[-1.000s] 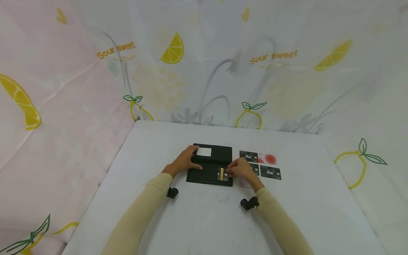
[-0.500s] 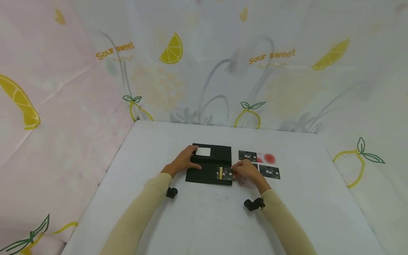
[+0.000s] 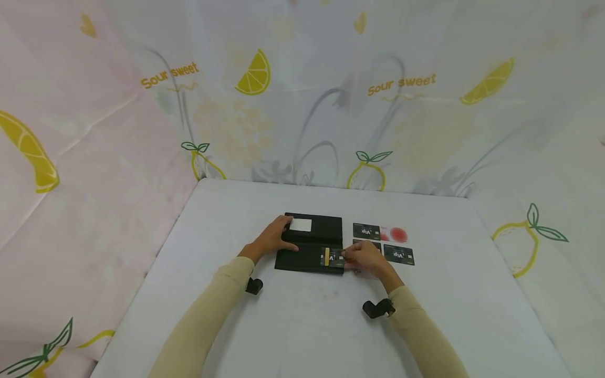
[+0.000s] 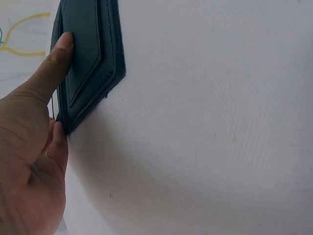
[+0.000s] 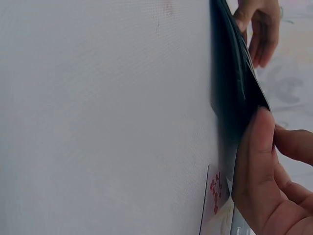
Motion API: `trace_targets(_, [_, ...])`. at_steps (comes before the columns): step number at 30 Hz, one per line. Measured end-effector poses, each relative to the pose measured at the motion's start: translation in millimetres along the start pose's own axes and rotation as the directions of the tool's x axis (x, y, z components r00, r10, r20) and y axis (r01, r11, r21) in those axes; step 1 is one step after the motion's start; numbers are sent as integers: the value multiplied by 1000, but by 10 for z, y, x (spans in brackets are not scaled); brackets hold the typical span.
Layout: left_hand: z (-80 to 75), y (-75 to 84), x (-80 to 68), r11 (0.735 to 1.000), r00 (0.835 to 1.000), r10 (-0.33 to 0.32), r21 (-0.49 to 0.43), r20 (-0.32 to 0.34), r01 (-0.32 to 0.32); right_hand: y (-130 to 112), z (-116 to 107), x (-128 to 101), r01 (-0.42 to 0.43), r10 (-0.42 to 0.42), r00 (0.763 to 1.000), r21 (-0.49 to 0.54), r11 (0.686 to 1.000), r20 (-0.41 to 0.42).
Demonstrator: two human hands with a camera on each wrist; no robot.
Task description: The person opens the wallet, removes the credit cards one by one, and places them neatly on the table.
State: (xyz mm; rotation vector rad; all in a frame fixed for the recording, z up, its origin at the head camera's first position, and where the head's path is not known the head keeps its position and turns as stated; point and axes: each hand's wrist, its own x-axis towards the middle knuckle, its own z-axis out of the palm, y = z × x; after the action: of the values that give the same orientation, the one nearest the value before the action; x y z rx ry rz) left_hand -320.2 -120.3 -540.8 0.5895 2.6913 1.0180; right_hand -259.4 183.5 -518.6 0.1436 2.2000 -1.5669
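Note:
A black wallet [image 3: 309,257] lies unfolded on the white table, with a white panel [image 3: 300,224] on its upper half. My left hand [image 3: 270,239] holds its left side. In the left wrist view the thumb [image 4: 61,51] lies on the flap and the other fingers are at the edge. My right hand [image 3: 371,257] pinches the right end of a dark card [image 3: 335,258] at the wallet's lower right. A gold stripe [image 3: 327,256] shows beside the card's lettering. In the right wrist view, thumb and finger grip the card's edge [image 5: 263,95].
To the right of the wallet lie black VIP cards, one at the top [image 3: 366,231], one at the right [image 3: 399,254] and one partly behind my right hand. A card with a red circle [image 3: 398,234] lies beside the top one. A flower-patterned card [image 5: 215,191] lies near my right hand.
My right hand has shifted to the right and slightly down, and more of the dark card now shows at the wallet's right edge. My left hand has stayed on the wallet.

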Motion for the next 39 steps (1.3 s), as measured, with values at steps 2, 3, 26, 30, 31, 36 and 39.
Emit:
trace_targets(2, [0,6,-4,1000,1000,0,-4,1,0,-1,6,-12,-2,2,1000,10,1000,-5])
trace_targets(3, [-1,7,-7,1000,1000,0,-8,-1,0,-3,10,-17,-6,6,1000,17,1000,-9])
trace_targets(26, [56,-46,26,1000,999,20,18,-33,-19,171,-729,-376,29,-33,994,-35,999,-108])
trace_targets(30, [56,-56,39,999,999,29,18,-26,-28,218,-813,-447,2,-6,993,-35,999,-117])
trace_targets(31, [55,-58,39,999,999,28,16,-24,-27,231,-830,-462,1,-4,994,-29,1000,-114])
trace_targets(36, [54,-77,43,1000,1000,16,15,-20,-15,295,-916,-521,12,-10,993,13,1000,-115])
trace_targets(39, [60,-87,40,1000,1000,20,15,-23,-19,339,-977,-564,2,1,991,20,1000,-130])
